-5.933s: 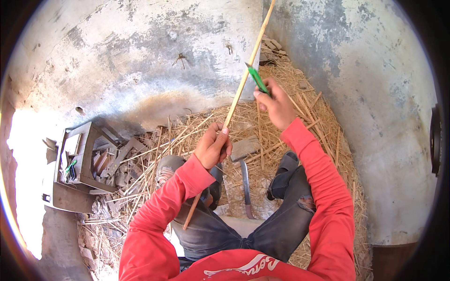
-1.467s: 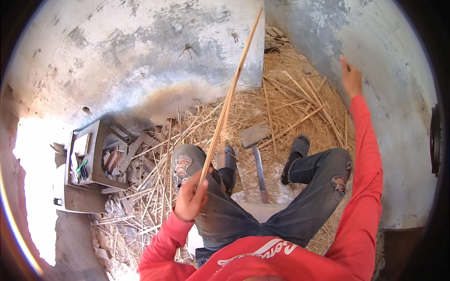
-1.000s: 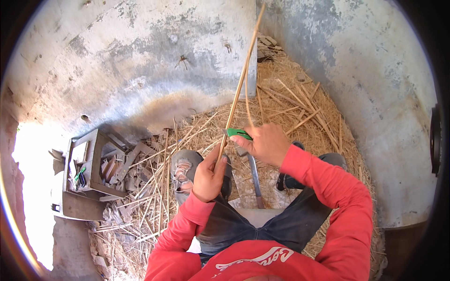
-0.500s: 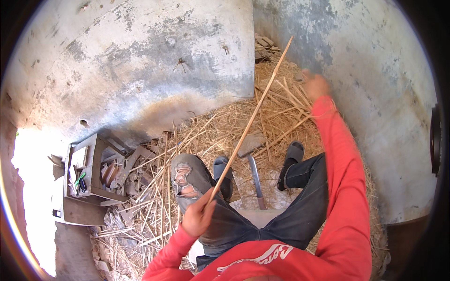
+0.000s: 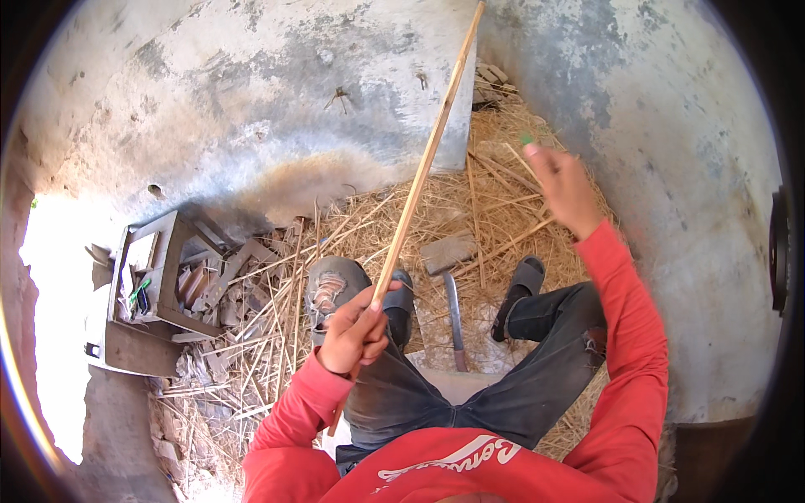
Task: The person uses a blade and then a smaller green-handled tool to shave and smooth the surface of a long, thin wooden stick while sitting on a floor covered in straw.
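My left hand (image 5: 354, 337) is closed round a long, thin bamboo strip (image 5: 426, 159) near its lower part. The strip slants up and away past the wall's edge, and its lower end shows below my wrist. Out to the right, over the straw, my right hand (image 5: 563, 186) is raised with curled fingers. A small green thing (image 5: 527, 139) shows at its thumb tip, too blurred to name. Between my feet lies a long-bladed knife (image 5: 454, 312) with a brown handle toward me. A grey block (image 5: 449, 251) sits just beyond its tip.
Straw and shavings (image 5: 495, 193) cover the floor, with loose bamboo strips (image 5: 293, 302) at left. A wooden frame box (image 5: 159, 277) with scraps stands by the left opening. Worn plaster walls (image 5: 277, 92) rise ahead and at right.
My left hand has risen slightly, and the bamboo strip now reaches higher, its lower end showing below the hand. My right hand has moved slightly nearer, and a green bit shows at its thumb.
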`<state>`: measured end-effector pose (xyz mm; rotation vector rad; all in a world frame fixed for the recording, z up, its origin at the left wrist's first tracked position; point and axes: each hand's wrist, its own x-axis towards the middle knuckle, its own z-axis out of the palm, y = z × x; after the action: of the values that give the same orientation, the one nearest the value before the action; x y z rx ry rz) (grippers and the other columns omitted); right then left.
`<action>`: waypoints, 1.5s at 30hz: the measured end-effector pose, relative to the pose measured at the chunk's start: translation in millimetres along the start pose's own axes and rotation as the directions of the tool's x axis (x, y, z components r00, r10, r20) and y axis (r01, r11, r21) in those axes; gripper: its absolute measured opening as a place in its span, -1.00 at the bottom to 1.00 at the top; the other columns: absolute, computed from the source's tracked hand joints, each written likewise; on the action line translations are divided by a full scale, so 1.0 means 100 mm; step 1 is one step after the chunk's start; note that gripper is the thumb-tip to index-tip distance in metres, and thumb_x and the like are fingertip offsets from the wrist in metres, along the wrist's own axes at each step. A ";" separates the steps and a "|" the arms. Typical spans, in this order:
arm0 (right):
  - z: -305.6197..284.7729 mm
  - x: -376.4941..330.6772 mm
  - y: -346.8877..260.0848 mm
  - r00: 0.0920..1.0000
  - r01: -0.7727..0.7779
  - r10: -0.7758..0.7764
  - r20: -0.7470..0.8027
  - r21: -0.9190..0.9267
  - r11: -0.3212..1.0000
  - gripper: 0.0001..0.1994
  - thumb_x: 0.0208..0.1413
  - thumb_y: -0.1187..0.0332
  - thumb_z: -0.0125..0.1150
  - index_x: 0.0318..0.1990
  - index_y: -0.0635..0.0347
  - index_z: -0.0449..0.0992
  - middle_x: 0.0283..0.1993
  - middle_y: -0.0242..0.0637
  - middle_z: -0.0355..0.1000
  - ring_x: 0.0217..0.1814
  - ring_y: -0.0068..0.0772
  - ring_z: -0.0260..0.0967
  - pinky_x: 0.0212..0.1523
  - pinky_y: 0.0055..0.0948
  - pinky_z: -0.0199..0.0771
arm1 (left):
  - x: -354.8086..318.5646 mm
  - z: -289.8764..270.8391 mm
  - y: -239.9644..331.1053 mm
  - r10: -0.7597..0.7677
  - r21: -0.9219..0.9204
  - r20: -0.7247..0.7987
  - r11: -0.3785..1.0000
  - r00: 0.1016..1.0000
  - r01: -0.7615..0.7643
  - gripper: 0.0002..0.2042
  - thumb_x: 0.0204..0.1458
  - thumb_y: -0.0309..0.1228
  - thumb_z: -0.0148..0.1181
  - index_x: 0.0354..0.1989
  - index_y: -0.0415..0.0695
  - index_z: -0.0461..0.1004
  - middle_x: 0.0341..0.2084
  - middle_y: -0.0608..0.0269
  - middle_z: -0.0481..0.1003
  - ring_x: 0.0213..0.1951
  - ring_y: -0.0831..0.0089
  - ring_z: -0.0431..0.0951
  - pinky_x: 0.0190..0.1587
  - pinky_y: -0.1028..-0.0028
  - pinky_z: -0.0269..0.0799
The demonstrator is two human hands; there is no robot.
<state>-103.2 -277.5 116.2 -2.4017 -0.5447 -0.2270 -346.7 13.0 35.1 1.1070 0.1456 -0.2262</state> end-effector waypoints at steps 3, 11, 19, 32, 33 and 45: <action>0.38 -0.47 -0.55 0.961 0.275 -0.277 0.025 0.054 0.960 -0.35 0.27 -0.21 -0.07 -0.21 0.32 0.63 -0.63 0.00 0.44 -0.55 -0.05 0.50 -0.43 -0.10 0.47 | 0.15 0.15 0.00 -0.016 -0.082 0.047 0.996 0.999 0.020 -0.61 0.40 -0.30 -0.21 0.33 -0.15 0.17 -0.70 0.51 -0.04 -0.77 0.71 -0.06 -0.73 0.64 -0.13; 0.86 -0.72 -0.51 0.956 0.251 -0.238 0.174 -0.056 0.966 -0.35 0.26 -0.26 -0.14 -0.48 0.17 0.55 -0.66 -0.06 0.42 -0.56 0.07 0.47 -0.54 -0.02 0.42 | 0.22 0.34 -0.12 -0.069 -0.026 0.001 0.997 0.998 0.069 -0.76 0.41 -0.25 -0.24 -0.03 -0.13 0.31 -0.71 0.51 -0.01 -0.78 0.70 -0.08 -0.74 0.62 -0.12; 0.63 0.14 0.32 0.999 -0.002 -0.008 -0.031 -0.327 0.945 -0.23 0.24 -0.37 -0.24 -0.48 0.21 0.58 -0.71 -0.12 0.32 -0.62 -0.13 0.39 -0.48 -0.08 0.39 | -0.04 0.24 -0.33 -0.125 0.201 0.003 0.972 0.992 0.122 -0.76 0.40 -0.24 -0.20 -0.08 -0.14 0.32 -0.70 0.51 0.07 -0.75 0.71 0.01 -0.71 0.64 -0.06; 0.59 -0.75 -0.31 0.967 0.255 -0.255 0.006 0.028 0.967 -0.41 0.27 -0.18 -0.03 -0.34 0.22 0.61 -0.76 -0.15 0.25 -0.74 -0.14 0.23 -0.62 -0.15 0.24 | 0.16 -0.01 -0.34 -0.127 -0.181 0.031 0.975 0.991 0.130 -0.63 0.39 -0.03 -0.29 -0.32 -0.06 0.21 -0.76 0.49 0.01 -0.81 0.67 -0.05 -0.80 0.59 -0.11; 0.66 -0.90 -0.43 0.959 0.267 -0.270 0.083 0.044 0.963 -0.42 0.25 -0.19 0.00 -0.40 0.21 0.58 -0.75 -0.10 0.27 -0.72 -0.06 0.28 -0.61 -0.13 0.27 | 0.23 0.05 -0.31 -0.134 -0.185 0.030 0.973 0.991 0.137 -0.62 0.39 -0.02 -0.28 -0.34 -0.05 0.20 -0.77 0.49 0.01 -0.81 0.68 -0.06 -0.80 0.60 -0.13; 1.13 -0.87 -0.31 0.904 0.425 -0.405 0.137 -0.184 0.887 -0.40 0.19 -0.26 0.00 -0.49 0.14 0.55 -0.69 -0.10 0.39 -0.64 0.00 0.42 -0.59 -0.11 0.39 | 0.47 0.28 -0.12 -0.201 -0.228 0.091 0.949 0.975 0.216 -0.65 0.37 -0.02 -0.22 -0.40 0.03 0.17 -0.76 0.52 0.02 -0.82 0.73 -0.07 -0.81 0.64 -0.18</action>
<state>-192.7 -212.3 20.7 -2.4799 -1.1340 -0.3724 -304.5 -22.3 26.2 0.8447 0.2251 -0.4241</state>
